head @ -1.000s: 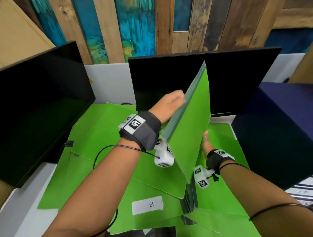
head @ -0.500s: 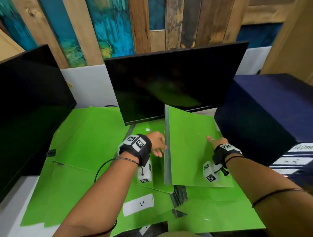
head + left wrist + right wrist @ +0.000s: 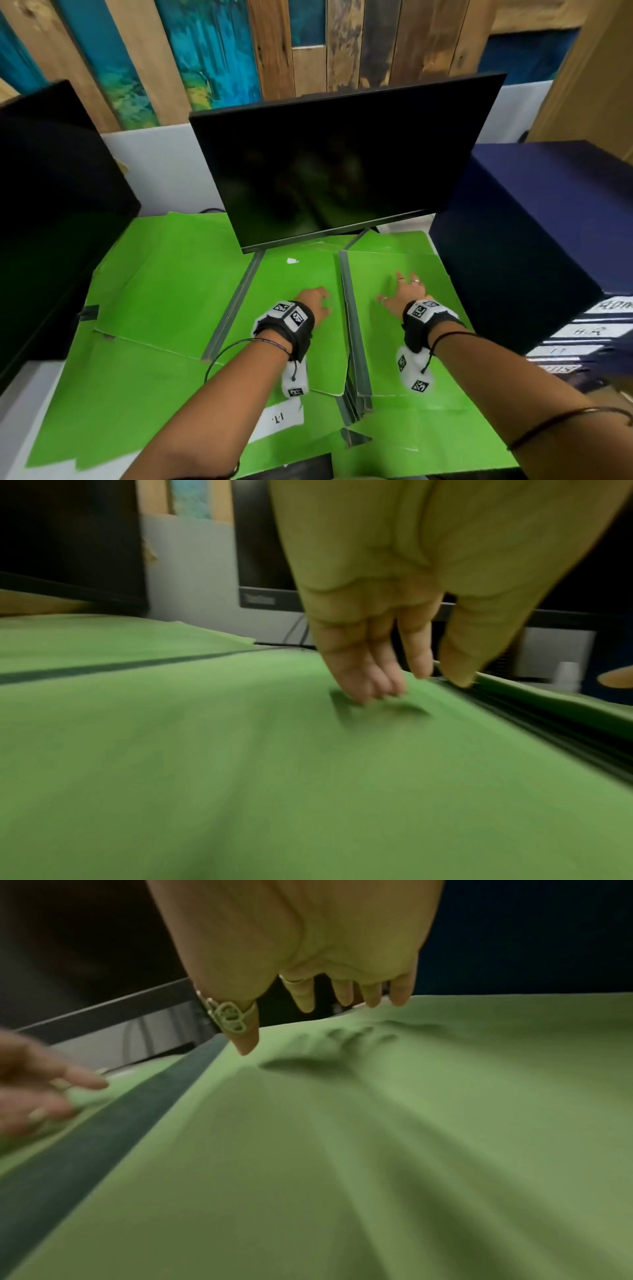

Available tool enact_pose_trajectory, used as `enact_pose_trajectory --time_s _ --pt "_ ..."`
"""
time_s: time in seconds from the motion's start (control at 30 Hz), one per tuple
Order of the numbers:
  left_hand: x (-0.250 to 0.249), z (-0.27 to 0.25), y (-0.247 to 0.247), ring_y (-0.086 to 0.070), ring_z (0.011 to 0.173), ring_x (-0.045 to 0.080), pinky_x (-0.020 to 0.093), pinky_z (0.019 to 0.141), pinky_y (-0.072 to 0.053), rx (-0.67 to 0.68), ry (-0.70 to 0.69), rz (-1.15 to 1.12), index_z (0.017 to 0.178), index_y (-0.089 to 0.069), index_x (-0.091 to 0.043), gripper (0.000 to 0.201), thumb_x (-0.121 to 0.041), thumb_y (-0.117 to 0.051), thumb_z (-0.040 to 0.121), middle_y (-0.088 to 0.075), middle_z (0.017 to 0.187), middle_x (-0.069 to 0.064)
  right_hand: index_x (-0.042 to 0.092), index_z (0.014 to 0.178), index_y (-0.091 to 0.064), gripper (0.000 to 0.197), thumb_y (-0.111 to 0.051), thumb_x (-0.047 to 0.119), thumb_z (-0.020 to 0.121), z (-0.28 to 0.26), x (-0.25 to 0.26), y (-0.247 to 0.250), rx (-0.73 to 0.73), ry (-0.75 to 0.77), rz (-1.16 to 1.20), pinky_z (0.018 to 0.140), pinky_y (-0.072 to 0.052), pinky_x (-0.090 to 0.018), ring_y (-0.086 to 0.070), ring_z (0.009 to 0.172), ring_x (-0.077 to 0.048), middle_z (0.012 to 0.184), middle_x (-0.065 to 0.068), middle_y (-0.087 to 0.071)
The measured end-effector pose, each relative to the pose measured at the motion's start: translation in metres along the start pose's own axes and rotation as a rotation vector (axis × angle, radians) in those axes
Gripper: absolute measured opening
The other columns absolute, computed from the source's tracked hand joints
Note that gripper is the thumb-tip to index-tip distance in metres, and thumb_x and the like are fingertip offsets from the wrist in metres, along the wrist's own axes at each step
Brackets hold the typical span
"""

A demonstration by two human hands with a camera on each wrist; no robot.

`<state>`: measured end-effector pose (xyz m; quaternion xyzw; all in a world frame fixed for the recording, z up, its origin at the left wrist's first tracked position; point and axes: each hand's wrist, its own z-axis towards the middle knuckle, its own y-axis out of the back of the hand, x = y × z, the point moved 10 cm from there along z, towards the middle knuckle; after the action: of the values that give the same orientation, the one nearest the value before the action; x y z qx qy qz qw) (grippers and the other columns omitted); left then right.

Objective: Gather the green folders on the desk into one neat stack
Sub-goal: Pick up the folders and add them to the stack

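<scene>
Green folders look like matt card or thick paper, smooth, with dull grey spine strips and a white paper label on one. Monitors have glossy black screens in matt plastic frames; back wall is rough weathered wood planks, some with worn paint. Wrist straps are black cloth; box looks matt navy.

wrists: black straps, white tags | rings, possibly silver
</scene>
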<state>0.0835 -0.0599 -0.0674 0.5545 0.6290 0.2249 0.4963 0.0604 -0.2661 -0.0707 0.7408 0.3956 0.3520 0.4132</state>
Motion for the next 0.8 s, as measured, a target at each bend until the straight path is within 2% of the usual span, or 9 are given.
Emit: enact_pose_trajectory --time_s 0.13,0.2,0.27,0.37,0.47,0.53,0.63,0.73,0.8 --pt "0.077 -0.002 0.058 -0.03 0.136 0.034 0.045 0.111 -0.034 -0.276 0.278 0.14 0.138 -0.04 -0.016 0.053 -0.02 -0.058 0.088 -0.031 0.145 0.016 0.042 0.146 0.007 0.079 -0.039 0.065 0.086 -0.007 0.058 -0.034 0.094 0.171 -0.07 0.107 -0.014 -0.069 0.006 0.141 -0.047 0.156 -0.002 0.017" --pt "0.12 -0.013 0.065 -0.012 0.142 0.039 0.057 0.112 -0.024 -0.299 0.449 0.081 0.145 -0.026 -0.023 0.068 -0.033 -0.06 0.087 -0.013 0.155 0.014 0.048 0.141 0.016 0.078 -0.033 0.069 0.084 -0.006 0.068 -0.054 0.156 0.18 -0.092 0.104 -0.008 -0.075 0.01 0.139 -0.049 0.153 -0.001 0.024" --pt "0.154 -0.018 0.056 -0.004 0.144 0.041 0.06 0.113 -0.019 -0.241 0.543 0.014 0.148 -0.013 -0.023 0.083 -0.051 -0.057 0.083 -0.004 0.158 0.011 0.048 0.139 0.02 0.074 -0.031 0.064 0.088 -0.006 0.071 -0.066 0.18 0.16 -0.133 0.103 -0.006 -0.075 0.012 0.14 -0.046 0.153 -0.004 0.027" --pt "0.175 -0.021 0.044 -0.018 0.142 0.036 0.055 0.113 -0.026 -0.2 0.548 0.006 0.147 -0.015 -0.013 0.09 -0.062 -0.051 0.081 -0.017 0.155 0.01 0.031 0.146 0.016 0.07 -0.035 0.032 0.097 -0.012 0.083 -0.058 0.096 0.167 -0.246 0.107 -0.003 -0.07 0.017 0.14 -0.043 0.153 -0.005 0.027" --pt "0.18 -0.029 0.043 -0.027 0.139 0.034 0.055 0.109 -0.032 -0.205 0.535 0.054 0.145 -0.022 -0.012 0.087 -0.064 -0.049 0.081 -0.026 0.152 0.009 0.015 0.148 0.012 0.075 -0.038 0.01 0.092 -0.016 0.119 -0.049 -0.019 0.358 -0.377 0.113 0.001 -0.058 0.019 0.141 -0.037 0.154 -0.009 0.026" --pt "0.183 -0.038 0.04 -0.032 0.136 0.033 0.055 0.107 -0.033 -0.17 0.55 0.102 0.142 -0.031 -0.016 0.083 -0.068 -0.046 0.08 -0.031 0.148 0.007 0.012 0.149 0.006 0.065 -0.032 0.027 0.098 -0.02 0.141 -0.062 0.029 0.507 -0.408 0.116 0.003 -0.05 0.017 0.143 -0.031 0.157 -0.009 0.016" --pt "0.19 -0.051 0.044 -0.042 0.129 0.029 0.053 0.109 -0.03 -0.173 0.577 0.179 0.131 -0.045 -0.017 0.066 -0.065 -0.038 0.086 -0.044 0.138 0.007 0.007 0.149 0.001 0.075 -0.023 0.055 0.095 -0.026 0.157 -0.076 0.094 0.575 -0.36 0.117 0.003 -0.044 0.011 0.145 -0.027 0.158 -0.009 0.007" --pt "0.2 -0.059 0.051 -0.045 0.125 0.028 0.051 0.11 -0.029 -0.265 0.581 0.151 0.121 -0.055 -0.013 0.057 -0.056 -0.031 0.092 -0.049 0.131 0.011 0.008 0.149 0.002 0.083 -0.026 0.061 0.092 -0.03 0.164 -0.082 0.133 0.593 -0.277 0.117 0.001 -0.042 0.009 0.145 -0.026 0.157 -0.007 0.009" --pt "0.208 -0.062 0.048 -0.037 0.131 0.03 0.052 0.109 -0.032 -0.313 0.571 0.068 0.125 -0.05 -0.01 0.056 -0.053 -0.034 0.093 -0.041 0.138 0.014 0.009 0.149 0.0 0.083 -0.029 0.06 0.092 -0.033 0.169 -0.082 0.164 0.615 -0.223 0.117 -0.002 -0.042 0.006 0.146 -0.026 0.158 -0.007 0.008"
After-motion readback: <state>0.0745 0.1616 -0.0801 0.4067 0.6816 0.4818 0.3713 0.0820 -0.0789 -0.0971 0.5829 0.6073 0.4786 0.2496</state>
